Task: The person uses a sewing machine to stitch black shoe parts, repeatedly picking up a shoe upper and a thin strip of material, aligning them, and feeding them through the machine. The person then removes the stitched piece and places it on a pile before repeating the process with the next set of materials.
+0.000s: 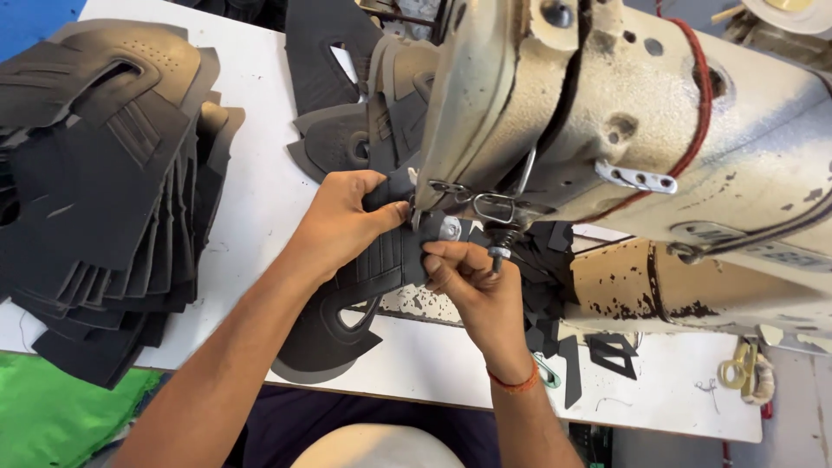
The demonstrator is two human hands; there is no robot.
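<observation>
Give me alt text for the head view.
Left hand and right hand hold a black shoe upper piece under a worn cream sewing machine; a stack of black pieces lies left on the white table.

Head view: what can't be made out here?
- Needle point: hidden behind the sewing machine head.
- Fingertips of the left hand and right hand: partly tucked behind the black shoe piece and machine.
- Stack of black pieces: cut off by the left edge.
- Scissors: too small to detail.
</observation>
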